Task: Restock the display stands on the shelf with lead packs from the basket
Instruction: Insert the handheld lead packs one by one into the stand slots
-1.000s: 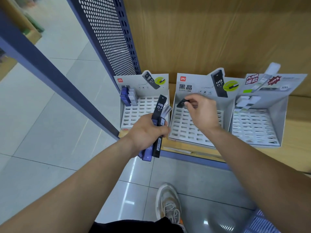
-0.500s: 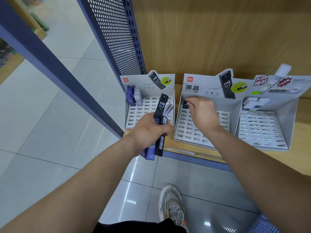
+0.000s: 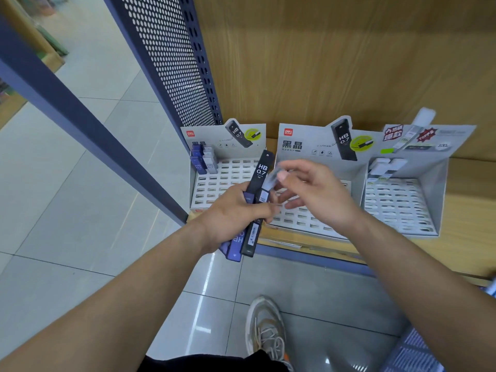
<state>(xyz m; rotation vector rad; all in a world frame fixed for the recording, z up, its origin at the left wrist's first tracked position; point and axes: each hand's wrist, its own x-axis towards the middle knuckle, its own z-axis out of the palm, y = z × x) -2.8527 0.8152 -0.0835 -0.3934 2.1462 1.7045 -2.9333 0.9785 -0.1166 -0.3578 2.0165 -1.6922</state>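
Gripping a fanned bundle of lead packs [image 3: 261, 173], the left hand [image 3: 230, 216] clamps them before the display stands [image 3: 220, 181]. The right hand [image 3: 316, 194] reaches a blurred pale pack [image 3: 270, 179], its grasp impossible to confirm. Tugging it could spill neighbouring packs to the floor [image 3: 295, 291].

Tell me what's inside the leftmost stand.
Blue and grey lead packs in its back-left corner; other visible slots look empty. The left hand and held packs hide the front-right slots.
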